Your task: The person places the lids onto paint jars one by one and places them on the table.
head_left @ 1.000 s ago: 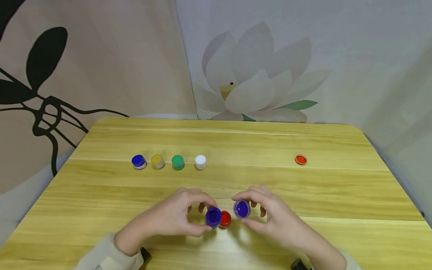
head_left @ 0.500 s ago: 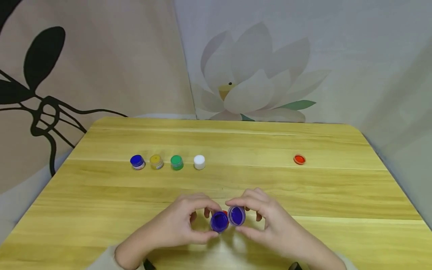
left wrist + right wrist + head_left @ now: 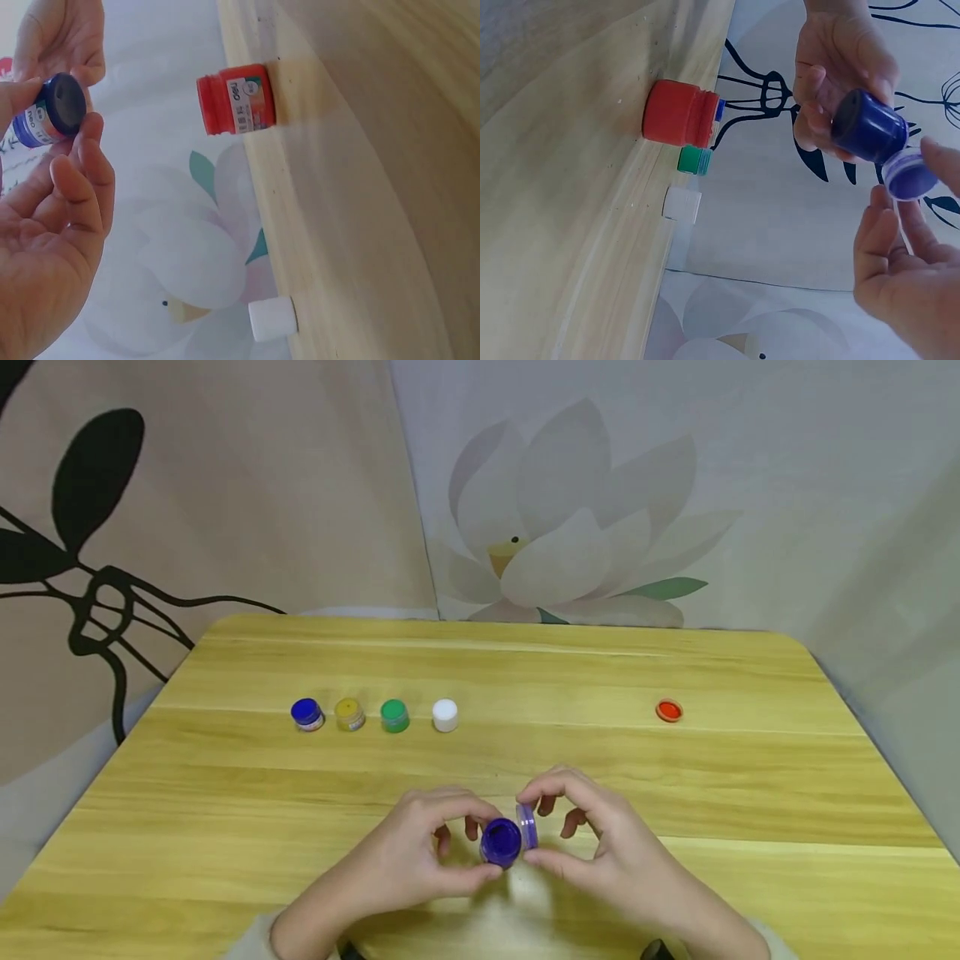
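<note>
My left hand [image 3: 431, 843] grips an uncapped paint jar [image 3: 500, 842] of dark blue-purple paint between thumb and fingers, its mouth facing the head camera. The matching lid [image 3: 528, 827] is pinched by my right hand [image 3: 592, 827], turned edge-on at the jar's right. In the right wrist view, the lid [image 3: 909, 176] overlaps the rim of the jar [image 3: 870, 126]; whether they touch I cannot tell. Below both hands an open red paint jar [image 3: 236, 100] stands upright on the table, hidden in the head view behind the held jar.
A row of capped jars stands farther back: blue [image 3: 307, 714], yellow [image 3: 349, 714], green [image 3: 394, 715] and white [image 3: 445, 715]. At the back right a red lid [image 3: 669, 710] lies inside up on the wooden table [image 3: 750, 777]. A printed curtain [image 3: 300, 485] hangs behind.
My left hand has carried the blue-purple jar rightward, covering the red jar in the head view. The lid came left to the jar, then turned from face-on to edge-on.
</note>
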The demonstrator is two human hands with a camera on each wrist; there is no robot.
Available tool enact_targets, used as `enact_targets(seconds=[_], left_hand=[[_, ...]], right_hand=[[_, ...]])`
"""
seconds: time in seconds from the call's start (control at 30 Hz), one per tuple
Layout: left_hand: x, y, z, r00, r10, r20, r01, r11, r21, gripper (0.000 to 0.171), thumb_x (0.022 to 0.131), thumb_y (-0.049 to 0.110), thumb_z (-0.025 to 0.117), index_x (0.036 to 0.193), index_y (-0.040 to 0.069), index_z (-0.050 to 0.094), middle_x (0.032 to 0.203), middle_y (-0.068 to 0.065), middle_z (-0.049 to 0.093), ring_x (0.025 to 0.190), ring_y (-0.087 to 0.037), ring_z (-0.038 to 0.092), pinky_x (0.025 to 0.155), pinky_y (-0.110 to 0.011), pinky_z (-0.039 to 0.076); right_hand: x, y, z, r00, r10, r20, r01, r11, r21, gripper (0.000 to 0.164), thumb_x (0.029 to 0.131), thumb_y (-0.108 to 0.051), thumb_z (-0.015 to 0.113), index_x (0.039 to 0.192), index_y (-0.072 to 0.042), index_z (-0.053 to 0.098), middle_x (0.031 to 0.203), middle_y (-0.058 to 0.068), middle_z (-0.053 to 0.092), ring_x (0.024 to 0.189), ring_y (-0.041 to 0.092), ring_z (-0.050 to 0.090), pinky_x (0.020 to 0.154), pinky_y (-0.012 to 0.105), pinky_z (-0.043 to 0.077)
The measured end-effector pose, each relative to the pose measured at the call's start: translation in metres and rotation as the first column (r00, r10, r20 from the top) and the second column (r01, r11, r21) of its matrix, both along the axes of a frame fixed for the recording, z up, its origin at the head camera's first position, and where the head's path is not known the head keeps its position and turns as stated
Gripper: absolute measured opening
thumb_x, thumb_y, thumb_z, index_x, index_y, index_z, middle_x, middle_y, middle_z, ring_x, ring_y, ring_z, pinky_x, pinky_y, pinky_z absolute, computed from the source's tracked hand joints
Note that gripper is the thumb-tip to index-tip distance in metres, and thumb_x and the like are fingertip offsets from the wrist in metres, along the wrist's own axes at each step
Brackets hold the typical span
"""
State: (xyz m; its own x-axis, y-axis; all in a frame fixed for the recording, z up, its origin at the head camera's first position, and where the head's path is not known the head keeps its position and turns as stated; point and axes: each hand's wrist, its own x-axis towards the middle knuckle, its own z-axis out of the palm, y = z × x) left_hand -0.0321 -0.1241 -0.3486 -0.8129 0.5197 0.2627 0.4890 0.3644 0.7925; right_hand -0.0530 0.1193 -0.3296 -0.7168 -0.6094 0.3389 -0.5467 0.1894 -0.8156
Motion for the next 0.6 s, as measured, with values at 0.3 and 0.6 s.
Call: enact_targets(seconds=[0.3, 0.6], left_hand=[[0.0021, 0.0064, 0.001, 1.0, -0.019, -0.005, 0.019, 0.999, 0.04, 0.026, 0.082, 0.017, 0.08, 0.106, 0.017, 0.07, 0.087, 0.007, 0.068, 0.08, -0.004, 0.06, 0.058, -0.019, 0.055], [0.0035, 0.0092, -0.0015, 1.0, -0.031, -0.001, 0.031, 0.993, 0.111, 0.03, 0.079, 0.012, 0.082, 0.105, 0.019, 0.069, 0.087, 0.007, 0.068, 0.08, -0.009, 0.063, 0.059, -0.022, 0.058]], right_hand=[[-0.0007, -0.0008, -0.0027, 0.997, 0.035, -0.064, -0.037, 0.999, -0.023, 0.043, 0.082, -0.009, 0.08, 0.121, -0.021, 0.066, 0.111, -0.006, 0.065, 0.095, 0.009, 0.054, 0.068, 0.024, 0.048], [-0.0003, -0.0006, -0.0039, 0.984, 0.082, -0.161, -0.085, 0.996, -0.009, 0.043, 0.083, -0.011, 0.08, 0.123, -0.018, 0.067, 0.113, -0.006, 0.062, 0.106, 0.009, 0.052, 0.083, 0.024, 0.049]])
